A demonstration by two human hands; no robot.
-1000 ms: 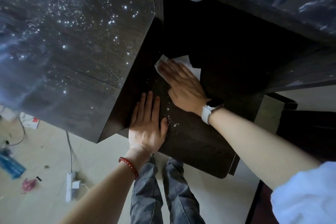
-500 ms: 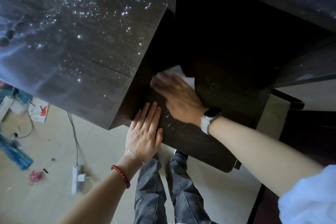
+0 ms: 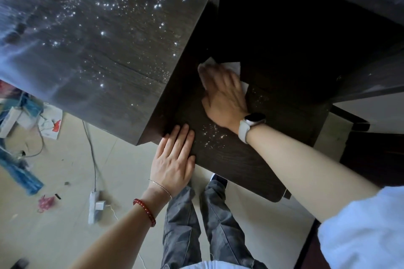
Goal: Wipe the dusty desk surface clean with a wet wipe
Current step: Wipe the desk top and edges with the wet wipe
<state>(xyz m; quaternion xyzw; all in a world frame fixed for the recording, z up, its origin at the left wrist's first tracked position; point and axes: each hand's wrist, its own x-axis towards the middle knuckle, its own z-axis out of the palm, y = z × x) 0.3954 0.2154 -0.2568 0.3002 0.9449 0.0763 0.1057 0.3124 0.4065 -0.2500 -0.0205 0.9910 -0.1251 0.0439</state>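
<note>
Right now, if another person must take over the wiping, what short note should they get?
Right hand: flat, pressing the wet wipe onto the lower desk shelf, near its inner left corner; blurred with motion.
Left hand: flat on the shelf's front edge, holding nothing.
Done: cannot tell which parts are wiped.
Left: white dust specks between the hands and right of the wipe; the upper desk top is heavily speckled.

Place: a lived-in home room — likely a study corner.
Evidence: dark wood desk, power strip and cable on pale floor — scattered clutter.
</note>
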